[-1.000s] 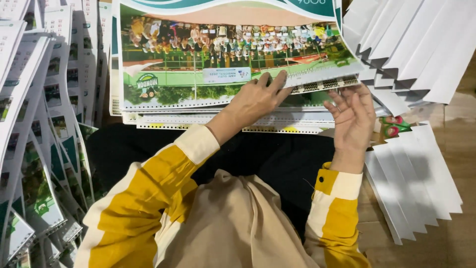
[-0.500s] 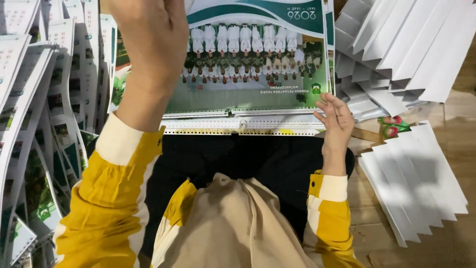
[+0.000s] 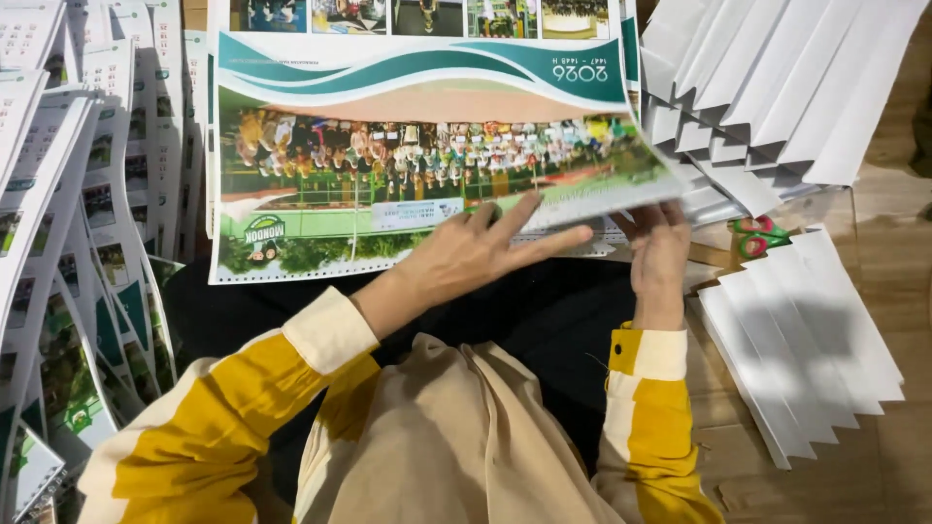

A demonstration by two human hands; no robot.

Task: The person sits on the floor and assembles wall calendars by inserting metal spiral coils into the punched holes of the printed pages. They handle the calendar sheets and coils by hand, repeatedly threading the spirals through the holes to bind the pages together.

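Observation:
A large printed calendar sheet [image 3: 408, 146] with a group photo and a green wavy band lies on a stack in front of me, its punched edge toward me. My left hand [image 3: 476, 254] lies flat on the sheet's near edge, fingers spread. My right hand [image 3: 658, 247] pinches the sheet's lifted near-right corner, thumb on top and fingers under it. Both sleeves are yellow and white.
Fanned stacks of printed calendar sheets [image 3: 58, 243] fill the left side. Fanned white sheets lie at the upper right [image 3: 777, 87] and lower right [image 3: 806, 340]. Scissors with red and green handles [image 3: 757, 236] sit between them on the wooden floor [image 3: 883, 233].
My left hand, raised high half a second ago, has come down onto a new sheet with a colourful group photo. My right hand now grips its corner.

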